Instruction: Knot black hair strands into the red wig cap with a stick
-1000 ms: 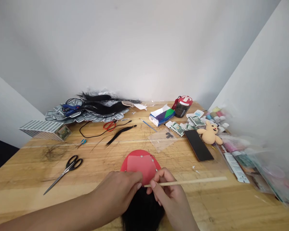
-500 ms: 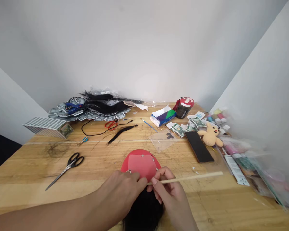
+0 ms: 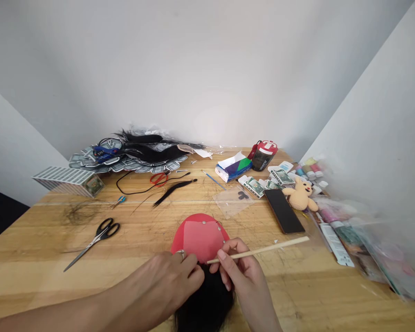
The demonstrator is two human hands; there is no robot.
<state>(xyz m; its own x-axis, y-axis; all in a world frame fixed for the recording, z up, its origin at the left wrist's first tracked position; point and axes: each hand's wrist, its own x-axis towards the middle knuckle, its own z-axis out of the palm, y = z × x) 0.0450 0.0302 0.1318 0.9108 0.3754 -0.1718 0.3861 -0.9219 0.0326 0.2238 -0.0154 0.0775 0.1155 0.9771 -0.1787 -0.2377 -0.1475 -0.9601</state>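
A red rounded form (image 3: pixel 179 233) stands at the table's front, with a pink patch (image 3: pixel 202 237) pinned on it and black hair (image 3: pixel 204 304) hanging from its near side. My right hand (image 3: pixel 244 267) pinches a thin pale wooden stick (image 3: pixel 269 247), whose left tip touches the patch's lower edge where the hair begins. Against the left side of the form rests my left hand (image 3: pixel 169 279), a ring on one finger. Its fingers are curled together by the hair's top edge; whatever lies between them is too small to make out.
Black-handled scissors (image 3: pixel 98 237) lie to the left, near small blue scissors (image 3: pixel 119 201). Farther back are a hair strand (image 3: pixel 173 191) and a striped box (image 3: pixel 69 180). To the right are a phone (image 3: pixel 283 211), a plush toy (image 3: pixel 300 194), a tissue pack (image 3: pixel 233 167) and a cup (image 3: pixel 263 156).
My left hand has shifted slightly left and down, away from the stick. The stick's tip now shows, and its far end has tilted up and moved left.
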